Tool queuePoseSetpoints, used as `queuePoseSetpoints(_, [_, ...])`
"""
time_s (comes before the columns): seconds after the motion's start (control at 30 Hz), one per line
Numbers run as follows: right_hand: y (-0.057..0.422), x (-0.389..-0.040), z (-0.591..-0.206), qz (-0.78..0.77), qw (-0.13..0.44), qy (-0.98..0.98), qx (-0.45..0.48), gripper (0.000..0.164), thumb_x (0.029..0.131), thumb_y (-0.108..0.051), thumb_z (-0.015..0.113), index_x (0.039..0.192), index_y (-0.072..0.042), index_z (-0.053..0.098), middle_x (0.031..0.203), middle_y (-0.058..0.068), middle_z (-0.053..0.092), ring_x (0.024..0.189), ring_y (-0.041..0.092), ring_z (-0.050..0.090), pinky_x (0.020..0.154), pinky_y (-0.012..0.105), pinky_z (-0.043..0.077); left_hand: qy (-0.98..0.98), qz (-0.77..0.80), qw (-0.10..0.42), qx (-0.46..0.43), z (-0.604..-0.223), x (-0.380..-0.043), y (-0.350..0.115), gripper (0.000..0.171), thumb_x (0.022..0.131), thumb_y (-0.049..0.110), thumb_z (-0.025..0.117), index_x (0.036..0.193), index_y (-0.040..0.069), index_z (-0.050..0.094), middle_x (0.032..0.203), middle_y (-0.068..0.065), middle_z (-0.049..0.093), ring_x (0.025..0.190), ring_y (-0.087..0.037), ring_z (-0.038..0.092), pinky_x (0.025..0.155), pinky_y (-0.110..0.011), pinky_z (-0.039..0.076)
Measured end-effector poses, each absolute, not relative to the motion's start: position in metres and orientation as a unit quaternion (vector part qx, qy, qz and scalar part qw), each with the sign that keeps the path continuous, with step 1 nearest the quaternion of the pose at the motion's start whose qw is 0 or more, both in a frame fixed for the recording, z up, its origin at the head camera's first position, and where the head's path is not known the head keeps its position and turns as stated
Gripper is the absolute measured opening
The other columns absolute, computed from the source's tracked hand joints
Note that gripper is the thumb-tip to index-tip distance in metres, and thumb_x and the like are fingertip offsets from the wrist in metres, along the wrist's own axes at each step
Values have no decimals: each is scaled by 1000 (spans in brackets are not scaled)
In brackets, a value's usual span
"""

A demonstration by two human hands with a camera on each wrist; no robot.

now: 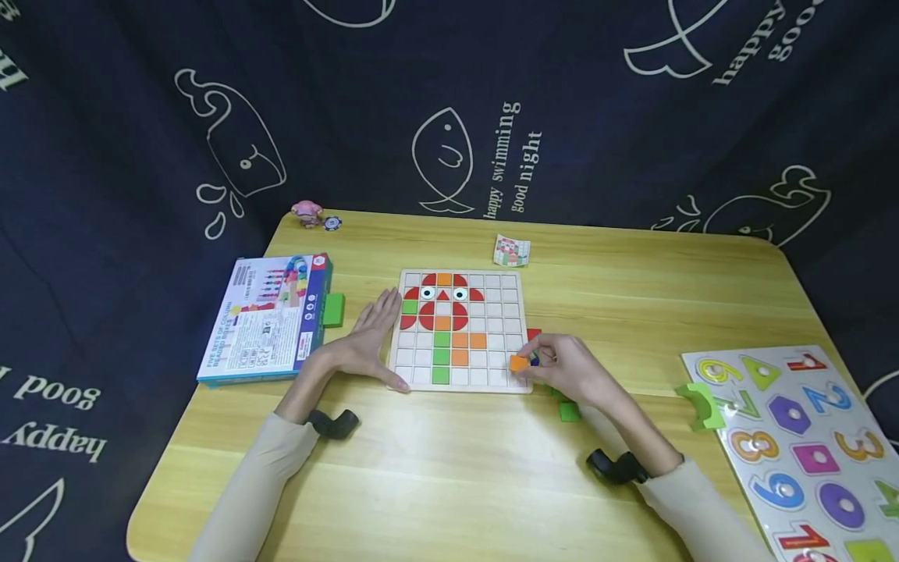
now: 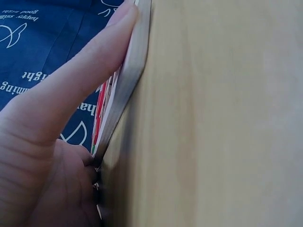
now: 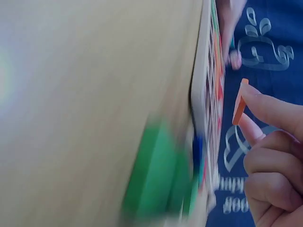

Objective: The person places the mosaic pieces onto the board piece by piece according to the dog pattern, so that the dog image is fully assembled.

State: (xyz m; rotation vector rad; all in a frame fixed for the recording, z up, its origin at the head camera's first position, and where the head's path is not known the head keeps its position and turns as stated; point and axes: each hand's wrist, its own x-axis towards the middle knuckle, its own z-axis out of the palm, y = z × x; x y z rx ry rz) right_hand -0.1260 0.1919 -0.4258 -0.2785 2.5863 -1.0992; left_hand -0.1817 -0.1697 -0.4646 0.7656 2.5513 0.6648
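A white grid board (image 1: 492, 375) lies mid-table, with red, orange and green tiles forming a figure with two round eyes. My left hand (image 1: 365, 341) rests along the board's left edge, fingers spread. In the left wrist view its thumb (image 2: 90, 66) lies against the board's side (image 2: 128, 80). My right hand (image 1: 572, 367) pinches an orange square tile (image 3: 240, 101) between thumb and forefinger, above the board's lower right corner. The other fingers of that hand are curled. Green blocks (image 1: 569, 411) and a red piece (image 1: 534, 334) lie beside the board, partly hidden by the right hand.
A boxed toy set (image 1: 267, 320) lies at left with a green block (image 1: 333, 310) beside it. Behind the board is a small picture card (image 1: 512, 250). A number puzzle board (image 1: 765, 468) and green arch block (image 1: 702, 406) are at right. A pink figurine (image 1: 307, 212) stands far left.
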Motion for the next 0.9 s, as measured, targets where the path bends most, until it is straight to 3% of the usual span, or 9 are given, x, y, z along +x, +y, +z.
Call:
queuePoseSetpoints(0.3, [137, -144, -432, -349, 174, 916, -95, 23, 76, -19, 82, 95, -12, 71, 53, -4, 39, 47, 9, 31, 43, 20, 23, 911, 238, 197, 275, -467, -182, -169, 154, 54, 70, 81, 152, 7, -19, 160, -13, -26, 149, -30, -22, 122, -54, -8])
queuePoseSetpoints(0.5, [137, -148, -433, -362, 152, 915, -96, 26, 73, -18, 84, 96, -13, 73, 51, -4, 38, 45, 9, 30, 41, 19, 22, 912, 234, 198, 272, -465, -182, -169, 155, 53, 71, 81, 152, 7, -19, 159, -12, -27, 149, -28, -23, 122, -53, -8])
queuePoseSetpoints(0.9, [141, -156, -438, -418, 187, 882, -113, 21, 73, -15, 84, 92, -16, 79, 47, -5, 36, 47, 11, 24, 43, 17, 20, 909, 243, 197, 275, -464, -181, -169, 154, 53, 69, 82, 152, 6, -18, 159, -15, -26, 149, -31, -22, 122, -54, -8])
